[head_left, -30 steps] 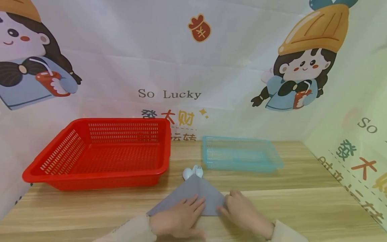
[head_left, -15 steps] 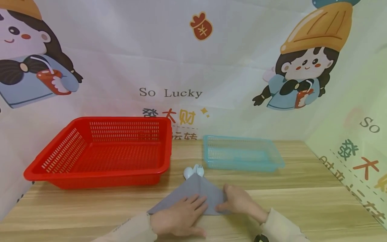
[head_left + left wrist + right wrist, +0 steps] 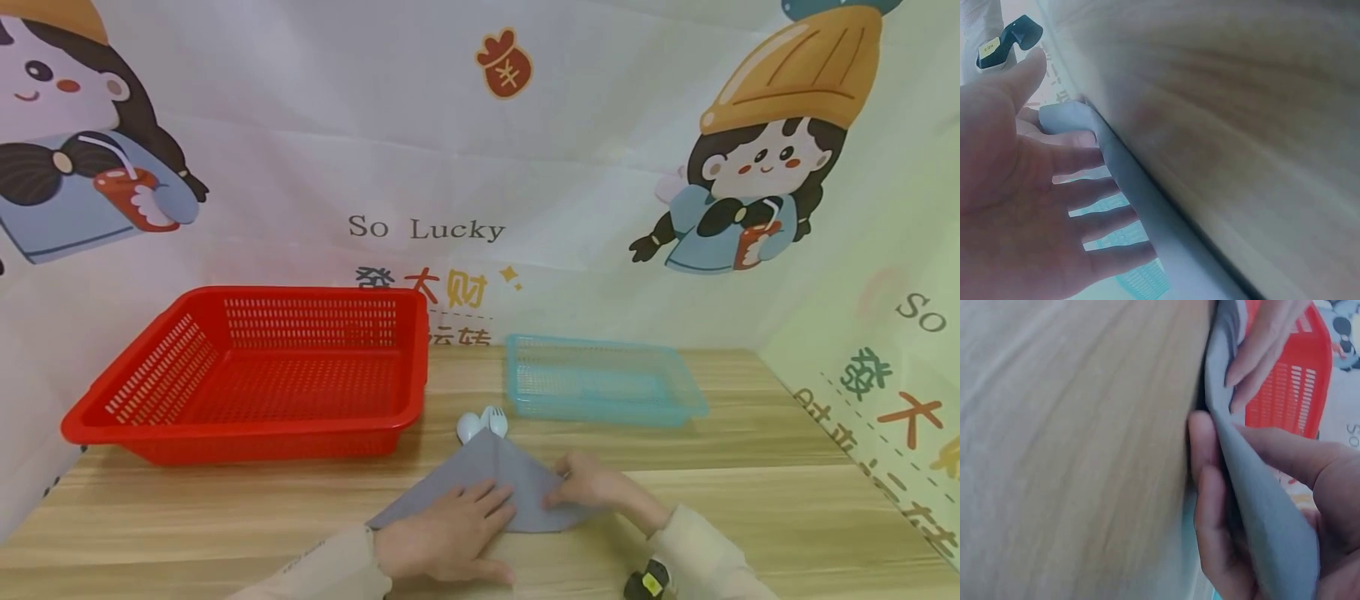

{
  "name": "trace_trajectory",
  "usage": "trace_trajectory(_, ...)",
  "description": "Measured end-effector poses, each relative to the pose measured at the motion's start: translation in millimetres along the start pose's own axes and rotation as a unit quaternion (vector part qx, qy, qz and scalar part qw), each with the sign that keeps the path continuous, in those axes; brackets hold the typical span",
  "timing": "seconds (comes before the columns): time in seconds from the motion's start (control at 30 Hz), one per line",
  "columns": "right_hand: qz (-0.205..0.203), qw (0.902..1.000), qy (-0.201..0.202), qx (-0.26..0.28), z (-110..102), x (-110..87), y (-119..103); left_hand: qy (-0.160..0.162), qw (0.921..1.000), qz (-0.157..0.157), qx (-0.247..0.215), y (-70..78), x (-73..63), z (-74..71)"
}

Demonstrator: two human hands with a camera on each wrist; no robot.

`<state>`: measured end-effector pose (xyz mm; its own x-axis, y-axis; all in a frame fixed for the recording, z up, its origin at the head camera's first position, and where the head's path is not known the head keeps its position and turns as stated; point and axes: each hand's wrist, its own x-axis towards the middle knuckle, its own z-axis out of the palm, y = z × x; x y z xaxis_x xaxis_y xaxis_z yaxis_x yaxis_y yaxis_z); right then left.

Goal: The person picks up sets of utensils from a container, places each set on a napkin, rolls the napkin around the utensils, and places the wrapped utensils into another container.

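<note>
While the left hand [image 3: 450, 537] lies flat on the gray cloth [image 3: 522, 479] on the table [image 3: 300, 508], the right hand [image 3: 588, 483] pinches its right corner, so I'd guess triangle's done, neither side folded in yet.

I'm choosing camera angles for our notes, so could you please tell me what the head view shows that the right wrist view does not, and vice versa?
Only head: a pale spoon and pale fork at the far tip of the grey cloth.
Only right wrist: fingers of the right hand beneath the cloth.
Both: the cloth, right hand, left hand and red basket.
</note>
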<state>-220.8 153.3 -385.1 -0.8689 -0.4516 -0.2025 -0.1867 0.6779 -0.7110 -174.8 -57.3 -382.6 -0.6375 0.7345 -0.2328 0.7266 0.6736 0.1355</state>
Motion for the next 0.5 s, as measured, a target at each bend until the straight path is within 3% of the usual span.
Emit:
trace_trajectory(0.13, 0.001, 0.9958, -0.059, 0.070, -5.4, -1.9, 1.7, 0.006, 1.0000, -0.001, 0.002, 0.9, -0.5, -0.7)
trace_trajectory(0.2, 0.000, 0.9943, -0.068, 0.082, -8.0, -3.5, -0.5, 0.010, 0.9999, -0.003, 0.003, 1.4, -1.0, -0.9)
trace_trajectory(0.5, -0.018, 0.9928, -0.060, 0.102, -14.7, -8.4, -21.0, 0.018, 0.9998, 0.000, 0.012, 0.8, -0.6, -0.5)
